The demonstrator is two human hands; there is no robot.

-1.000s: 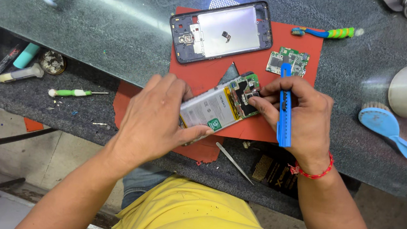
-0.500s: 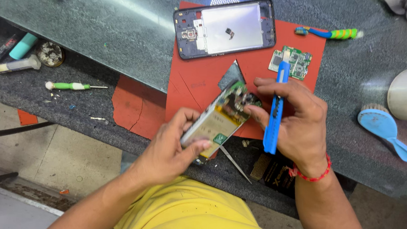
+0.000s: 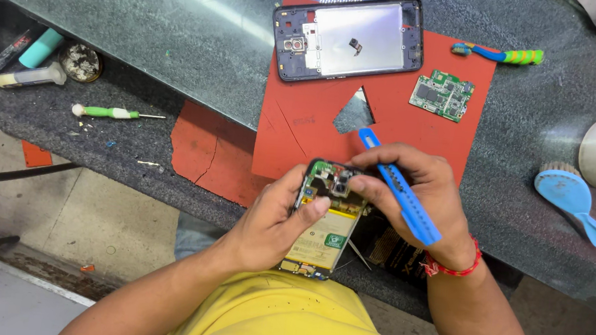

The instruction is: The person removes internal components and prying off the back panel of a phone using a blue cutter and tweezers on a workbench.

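Left hand (image 3: 271,226) was wrapped around the opened phone (image 3: 326,220), held off the tabletop's near edge over the lap, long axis running near-to-far with the camera end away from the body. Right hand (image 3: 417,199) was closed on a blue pry tool (image 3: 400,191), fingertips (image 3: 359,186) touching the phone's far end from the right, so it was the nearer one to the work spot.

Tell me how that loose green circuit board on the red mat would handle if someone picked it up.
The green circuit board looks thin and flat, so probably light and stiff rather than floppy. Its face is crowded with small exposed parts, so it is likely fragile; the edges look the safer place to take it. Lying flat on the red mat, it should not roll or tip.
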